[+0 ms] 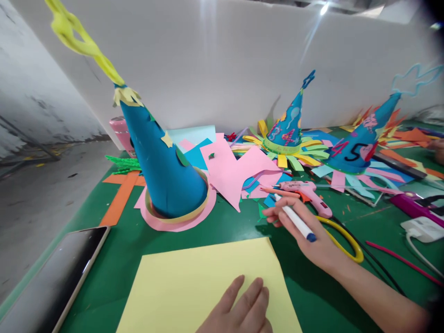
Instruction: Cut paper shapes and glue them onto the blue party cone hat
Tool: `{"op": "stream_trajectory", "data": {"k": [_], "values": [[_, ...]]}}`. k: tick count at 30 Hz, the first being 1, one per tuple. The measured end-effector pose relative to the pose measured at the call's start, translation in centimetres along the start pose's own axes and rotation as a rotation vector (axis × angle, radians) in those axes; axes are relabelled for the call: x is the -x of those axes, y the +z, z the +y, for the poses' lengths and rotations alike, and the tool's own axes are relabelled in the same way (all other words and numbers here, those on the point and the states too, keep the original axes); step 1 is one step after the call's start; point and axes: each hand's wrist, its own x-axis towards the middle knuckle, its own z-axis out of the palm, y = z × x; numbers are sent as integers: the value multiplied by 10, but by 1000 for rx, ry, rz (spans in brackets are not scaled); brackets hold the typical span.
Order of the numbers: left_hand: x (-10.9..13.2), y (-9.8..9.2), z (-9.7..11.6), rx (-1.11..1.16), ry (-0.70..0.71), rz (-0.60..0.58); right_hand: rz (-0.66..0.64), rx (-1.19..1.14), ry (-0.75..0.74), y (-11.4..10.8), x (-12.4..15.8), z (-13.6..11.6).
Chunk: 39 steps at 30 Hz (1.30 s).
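Observation:
A white marker [295, 222] with a blue end rests in the grip of my right hand [305, 226], its tip pointing up and left. That hand is raised over the table, beside a pink glue gun [319, 200] and small green paper scraps. My left hand [243, 312] lies with fingers stretched on a pale yellow sheet of paper [183, 282]; its wrist is out of view. Beyond the sheet stands a blue party hat [163, 166] with a pink brim, stars and dots on its side, and a yellow pipe-cleaner topper [79, 44].
Two decorated blue hats [289, 125] with paper-strip fringes stand at the right back. Pink paper offcuts [231, 173] cover the middle. At left lie a phone [58, 282] and orange strips [121, 199]. Yellow-handled scissors [347, 240] and cables lie right. Another person's hand [437, 150] shows far right.

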Motion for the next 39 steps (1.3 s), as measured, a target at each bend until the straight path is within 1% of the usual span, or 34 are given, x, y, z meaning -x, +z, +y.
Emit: {"op": "stream_trajectory", "data": {"k": [2,4,5,6,9,13,15,16,18,19,21,23,26,29,33,39], "values": [[-2,3,0,8,-56,81,-121,-122,15,10,-1,-3],[-5,5,0,18,-107,144,-236,-169,46,20,-3,-4],[-6,6,0,23,-113,165,-253,-152,49,24,-5,-3],[-6,7,0,26,-108,172,-238,-117,40,27,-7,-2],[-5,8,-1,27,-64,133,-89,-34,-44,27,-15,-1],[-2,6,-4,13,-3,40,144,-53,-130,10,-18,-8],[-2,4,-6,5,22,7,293,-7,-147,-3,-10,-10],[-3,4,-8,0,30,-2,344,51,-139,-11,-4,-10],[-6,4,-10,-11,47,-15,394,266,-104,-26,12,-5],[-8,3,-12,-13,57,-25,397,394,-73,-33,21,-1],[-13,4,-15,-4,67,-52,373,565,-13,-44,36,10],[-18,5,-18,16,54,-75,317,658,60,-52,46,21],[-23,8,-21,35,23,-86,251,728,133,-58,49,31],[-23,10,-23,45,17,-109,209,733,131,-65,45,36],[-20,12,-24,59,8,-113,200,738,88,-74,44,39],[-21,9,-25,91,10,-141,164,828,60,-72,50,39]]}}
